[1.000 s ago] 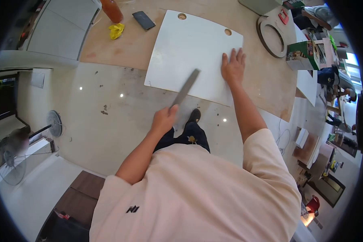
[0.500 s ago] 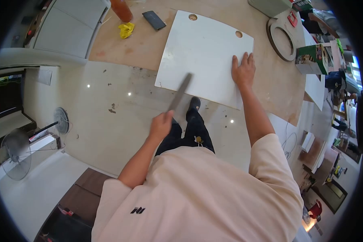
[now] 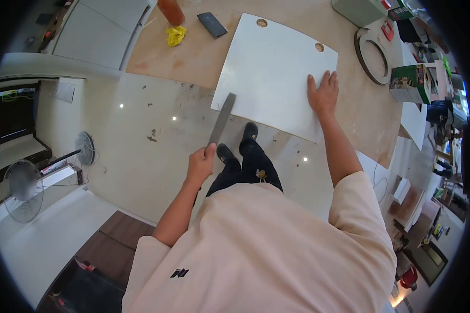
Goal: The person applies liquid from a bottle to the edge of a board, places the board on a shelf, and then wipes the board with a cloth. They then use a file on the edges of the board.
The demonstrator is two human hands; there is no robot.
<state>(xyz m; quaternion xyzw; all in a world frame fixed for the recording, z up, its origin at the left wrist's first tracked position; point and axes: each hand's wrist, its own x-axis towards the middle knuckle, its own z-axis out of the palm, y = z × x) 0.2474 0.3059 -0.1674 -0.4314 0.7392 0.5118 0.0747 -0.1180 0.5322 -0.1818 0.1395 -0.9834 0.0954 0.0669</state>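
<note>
My left hand [image 3: 200, 164] is closed round the lower end of a long, flat metal file [image 3: 223, 117]. The handle end is mostly hidden in my fist. The file slants up and away from me, and its tip overlaps the near edge of a white panel [image 3: 271, 65] close to the left corner. On the panel's right side, my right hand [image 3: 324, 97] lies flat with fingers spread. Two round holes, one of them a left hole [image 3: 261, 23], are cut near the panel's far edge.
The panel lies on a brown worktable [image 3: 193, 62], its near edge over the table's front. Behind are a dark flat block [image 3: 212, 25], crumpled yellow material [image 3: 176, 36], an orange bottle [image 3: 171, 11] and a banding roll [image 3: 372, 56]. A green box [image 3: 410, 83] stands right; fans [image 3: 23, 190] stand left.
The file has moved left along the panel's near edge, toward the left corner, with my left hand. My right hand stays flat on the panel. The whole view has shifted slightly.
</note>
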